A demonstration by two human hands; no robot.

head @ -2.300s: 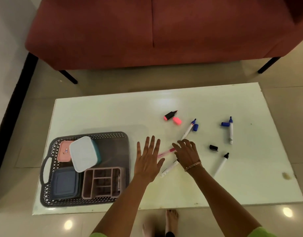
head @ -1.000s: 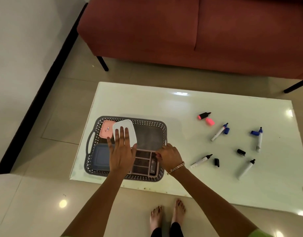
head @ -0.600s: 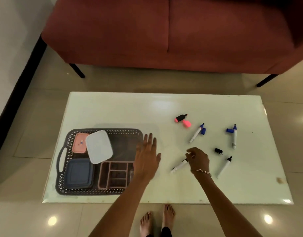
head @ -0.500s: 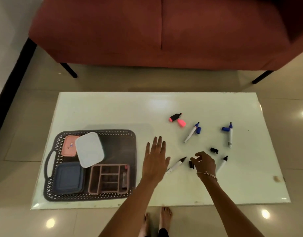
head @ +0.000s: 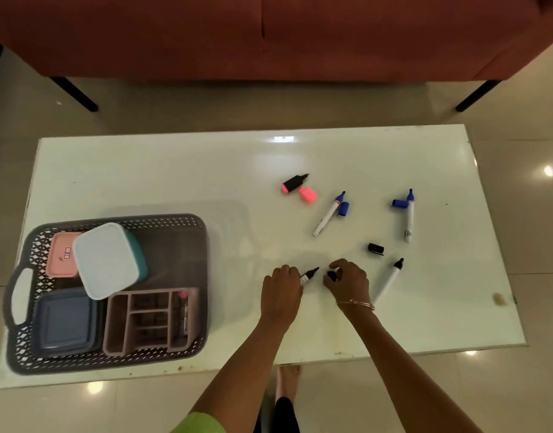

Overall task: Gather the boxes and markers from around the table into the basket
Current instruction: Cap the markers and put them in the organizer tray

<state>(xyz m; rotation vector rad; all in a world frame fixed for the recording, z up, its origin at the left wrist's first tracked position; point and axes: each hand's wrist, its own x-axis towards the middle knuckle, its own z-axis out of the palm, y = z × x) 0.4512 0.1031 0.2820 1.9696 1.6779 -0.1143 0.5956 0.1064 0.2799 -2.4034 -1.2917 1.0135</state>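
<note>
left hand (head: 281, 285): fingers (head: 286, 271) curled tight round the barrel of a black marker (head: 309, 273), only the tip end pokes out to the right. right hand (head: 347, 281): fingertips (head: 336, 267) pinching a small black cap (head: 331, 275), held just beside that tip, not on it yet. Reads as a recap before the marker goes in.

Handling: the marker looks light, stiff, smooth round plastic, so it would likely roll on the glossy worktop (head: 144, 176) if dropped. Mid-barrel grip suits it. The cap wants a straight push along the barrel until it seats. It is tiny and easy to fumble, and the bare tip can mark whatever it touches.

Just right of the right wrist: second black marker (head: 389, 279), uncapped, with a loose cap (head: 375, 248) near its tip.

Further back:
- near blue marker (head: 328, 214), blue cap (head: 343, 208) touching it
- far blue marker (head: 408, 217), matching cap (head: 399, 203) likewise
- pink highlighter (head: 295, 182), pink cap (head: 308, 194) just beside it

basket (head: 144, 220) sits at the near left corner of the worktop, well apart from the hands. Inside: pink box (head: 61, 254), white-lidded box (head: 106, 260) overlapping its neighbours, blue box (head: 62, 320), divided tray (head: 150, 320).

Boxes look done. Five markers still outside the basket.
</note>
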